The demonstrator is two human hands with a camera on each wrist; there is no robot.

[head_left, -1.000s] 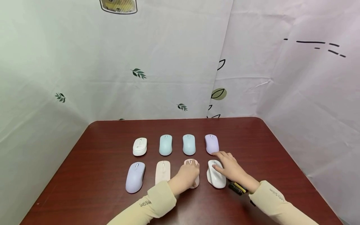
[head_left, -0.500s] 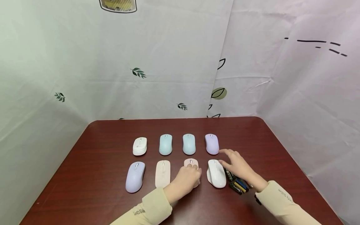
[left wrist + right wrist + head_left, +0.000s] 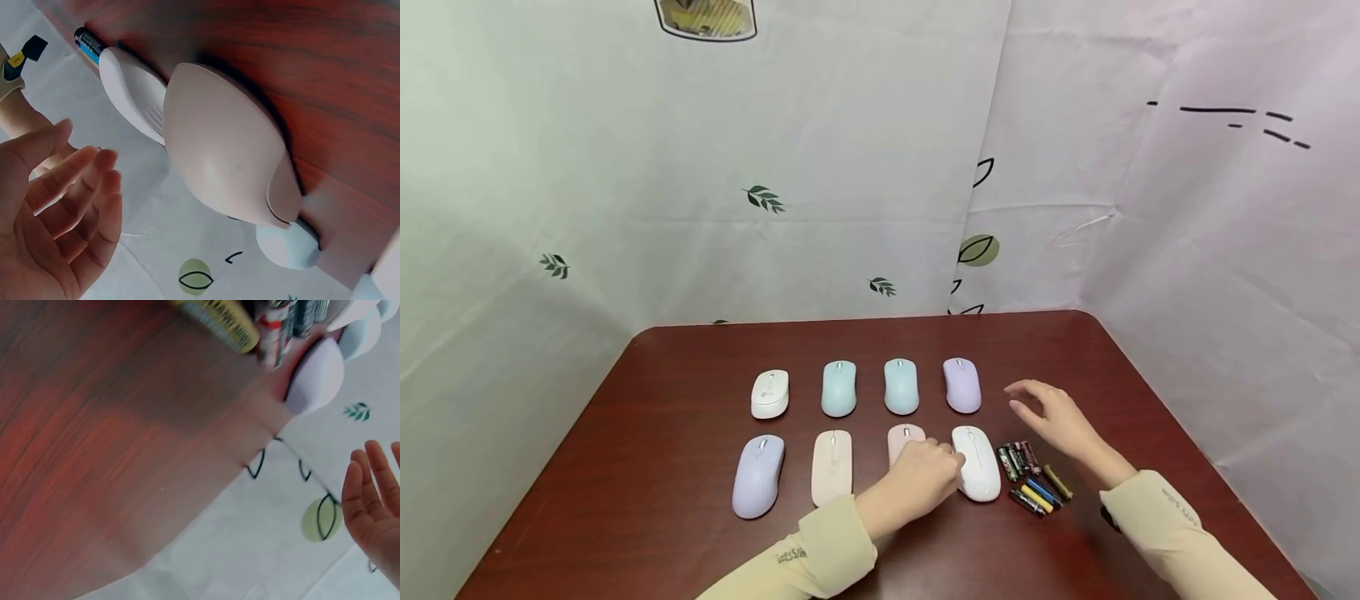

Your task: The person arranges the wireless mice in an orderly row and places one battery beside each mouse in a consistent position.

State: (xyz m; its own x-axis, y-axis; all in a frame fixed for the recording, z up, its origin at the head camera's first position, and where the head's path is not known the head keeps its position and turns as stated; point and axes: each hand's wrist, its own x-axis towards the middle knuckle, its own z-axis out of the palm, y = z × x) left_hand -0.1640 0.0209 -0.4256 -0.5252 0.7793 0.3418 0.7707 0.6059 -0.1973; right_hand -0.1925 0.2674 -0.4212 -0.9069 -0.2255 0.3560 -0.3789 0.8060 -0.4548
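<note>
My left hand (image 3: 921,477) hovers over the near row, covering part of a pink mouse (image 3: 905,435), its fingertips by the left side of a white mouse (image 3: 979,471). In the left wrist view the loosely bent fingers hold nothing, beside a large pale pink mouse (image 3: 225,144). My right hand (image 3: 1063,421) is raised above the table's right part, fingers relaxed and apart, nothing in them. Below and left of it lies a group of batteries, among them a yellow one (image 3: 1037,497), a blue one (image 3: 1044,492) and a gold one (image 3: 1057,482).
At the near left are a lavender mouse (image 3: 758,477) and a beige mouse (image 3: 832,467). Behind stand a small white mouse (image 3: 771,394), two light blue mice, one left (image 3: 838,389), one right (image 3: 901,387), and a purple mouse (image 3: 962,386). White cloth (image 3: 850,167) hangs behind the table (image 3: 647,467).
My left hand has come off the pink mouse and shifted right toward the white mouse. My right hand has drawn away rightward from the white and purple mice, uncovering the batteries.
</note>
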